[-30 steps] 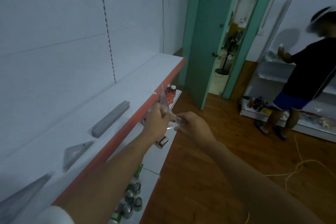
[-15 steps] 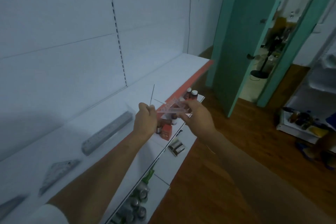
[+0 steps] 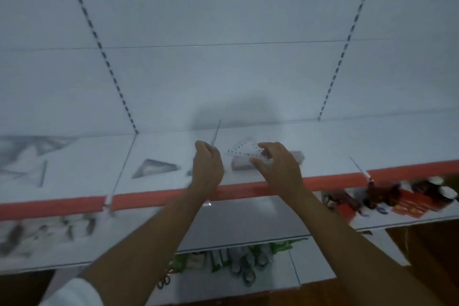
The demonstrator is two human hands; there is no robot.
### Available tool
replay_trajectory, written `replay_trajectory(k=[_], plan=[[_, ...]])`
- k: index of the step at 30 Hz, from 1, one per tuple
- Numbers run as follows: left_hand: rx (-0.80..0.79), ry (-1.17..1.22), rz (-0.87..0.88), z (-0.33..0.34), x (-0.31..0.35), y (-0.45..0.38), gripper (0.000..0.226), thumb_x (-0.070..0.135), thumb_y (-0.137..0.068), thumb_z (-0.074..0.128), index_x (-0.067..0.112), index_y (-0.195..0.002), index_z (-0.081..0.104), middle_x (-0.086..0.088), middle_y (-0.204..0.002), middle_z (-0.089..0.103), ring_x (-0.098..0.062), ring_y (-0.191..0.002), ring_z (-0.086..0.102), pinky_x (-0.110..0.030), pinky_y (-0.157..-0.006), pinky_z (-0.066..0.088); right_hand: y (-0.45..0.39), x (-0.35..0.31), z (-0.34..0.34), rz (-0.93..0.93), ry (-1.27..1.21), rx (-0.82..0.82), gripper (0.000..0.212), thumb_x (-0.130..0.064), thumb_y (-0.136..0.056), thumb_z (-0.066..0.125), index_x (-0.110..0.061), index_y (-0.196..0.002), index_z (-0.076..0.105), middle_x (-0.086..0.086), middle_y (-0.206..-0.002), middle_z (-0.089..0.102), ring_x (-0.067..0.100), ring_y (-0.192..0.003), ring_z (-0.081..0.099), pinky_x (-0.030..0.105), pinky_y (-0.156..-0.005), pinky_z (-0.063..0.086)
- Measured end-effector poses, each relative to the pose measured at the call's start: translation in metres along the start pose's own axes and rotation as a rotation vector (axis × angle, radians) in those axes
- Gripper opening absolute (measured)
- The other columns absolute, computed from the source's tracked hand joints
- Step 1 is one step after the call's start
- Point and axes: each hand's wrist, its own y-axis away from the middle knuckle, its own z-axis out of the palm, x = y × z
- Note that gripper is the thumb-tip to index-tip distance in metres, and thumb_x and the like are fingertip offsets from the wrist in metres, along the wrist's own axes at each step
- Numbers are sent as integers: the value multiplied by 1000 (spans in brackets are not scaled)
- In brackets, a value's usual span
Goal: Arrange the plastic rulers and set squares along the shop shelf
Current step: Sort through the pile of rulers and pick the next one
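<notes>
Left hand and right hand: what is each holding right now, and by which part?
The left hand grips thin clear rulers edge-on near their lower part. The right hand pinches the clear set square by its right corner.

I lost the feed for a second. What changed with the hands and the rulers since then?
Both hands moved from beyond the red edge to over the shelf. The right hand has carried its clear set square above the grey ruler stack. The left hand still grips upright clear pieces. The triangular stack stayed put.
</notes>
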Motion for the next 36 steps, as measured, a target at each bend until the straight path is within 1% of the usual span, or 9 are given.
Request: replay_trajectory(k=[5,7,10,15,19,25,30,33,36], plan=[[129,-22,-51,-73,-40,-4,16,14,-102,33,12,-85,31,-5,-69,44,-17,-62,43,-25,-51,33,-14,-45,62,-170,87,-119,44,-44,-84,67,-17,-119,61,-1,-105,62,15,-98,57,34,-88,44],[134,-56,-58,-94,-51,-6,16,16,-103,33,11,-88,33,-2,-70,44,-14,-63,43,-20,-50,31,-19,-54,78,-195,173,-149,45,-47,-85,63,-19,-120,61,-2,-110,60,16,-104,54,33,-90,39],[110,-95,-62,-111,-65,-11,15,18,-102,34,10,-90,36,-2,-73,48,-14,-61,45,-22,-49,30,-24,-59,92,-176,349,-179,46,-52,-86,59,-24,-122,61,-2,-118,55,17,-113,47,35,-93,30],[65,-88,-105,-110,-75,-21,9,15,-98,43,10,-91,40,-3,-73,50,-11,-57,42,-22,-47,32,-30,-49,98,-134,458,-206,46,-57,-84,58,-30,-121,64,-4,-120,52,18,-119,41,37,-96,21],[57,-78,-111,-105,-79,-28,14,11,-89,58,12,-91,44,-1,-79,52,-12,-64,46,-22,-54,36,-34,-42,104,-132,481,-222,44,-59,-82,59,-33,-117,65,-5,-120,51,17,-120,39,37,-96,18],[58,-87,-42,-98,-86,-32,27,7,-80,68,14,-88,43,-2,-86,50,-9,-70,44,-17,-58,36,-41,-34,115,-151,489,-202,38,-58,-76,66,-30,-102,73,-4,-108,59,21,-111,49,41,-93,26],[75,-76,-49,-90,-83,-38,31,9,-78,72,13,-90,43,1,-85,46,-6,-65,40,-14,-54,34,-45,-27,113,-173,517,-285,45,-62,-82,54,-33,-115,65,-5,-115,57,18,-114,45,38,-95,23],[86,-71,-55,-85,-85,-38,33,11,-78,72,14,-90,42,2,-85,47,-6,-67,42,-14,-56,35,-46,-27,113,-173,543,-306,48,-63,-83,51,-33,-119,62,-6,-118,56,18,-116,44,39,-97,24],[80,-66,-51,-85,-88,-39,36,11,-77,74,14,-93,42,0,-87,48,-10,-70,45,-18,-60,38,-49,-32,113,-170,456,-277,55,-62,-82,55,-31,-127,55,-5,-123,52,19,-120,42,40,-100,20]])
